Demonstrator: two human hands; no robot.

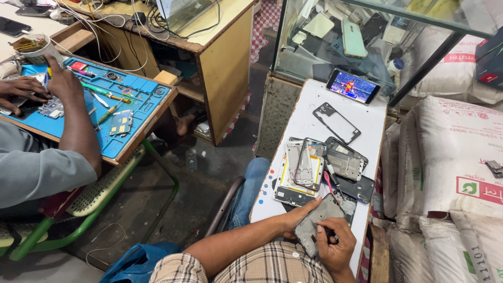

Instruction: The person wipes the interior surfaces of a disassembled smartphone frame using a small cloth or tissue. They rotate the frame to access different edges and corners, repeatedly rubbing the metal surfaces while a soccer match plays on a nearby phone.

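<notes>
head view: left hand (pixel 293 220) grips a phone frame (pixel 319 222) over the counter (pixel 314 105); right hand (pixel 335 246) pinches a small tool (pixel 332 237) against it.

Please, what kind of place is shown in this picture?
Most likely a small phone repair shop. Opened phone frames and back covers lie on a white table, the person's hands work on a phone part, and a co-worker sits at a blue repair mat with screwdrivers.

Blue repair mat (pixel 141 112), glass showcase (pixel 335 47), white sacks (pixel 450 157), playing phone (pixel 352 86)
</notes>
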